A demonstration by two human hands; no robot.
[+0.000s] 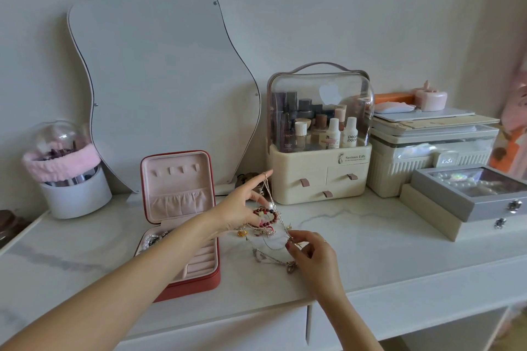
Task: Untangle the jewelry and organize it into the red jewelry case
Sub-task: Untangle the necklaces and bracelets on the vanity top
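The red jewelry case [211,276] stands open on the white table, its pink lid upright; pearls [149,239] lie in its base. To its right sits a tangled jewelry pile [263,232] with a red bead bracelet [266,215] and silver chains. My left hand [242,208] is raised above the pile, and a thin chain [273,202] hangs from its outstretched index finger. At the chain's lower end, my right hand [308,251] pinches it between thumb and fingers.
A wavy mirror [159,65] leans on the wall behind the case. A cosmetics organizer [319,174] stands just behind the pile. A grey jewelry box [467,196] and storage bins sit at right, a brush holder [71,188] at left.
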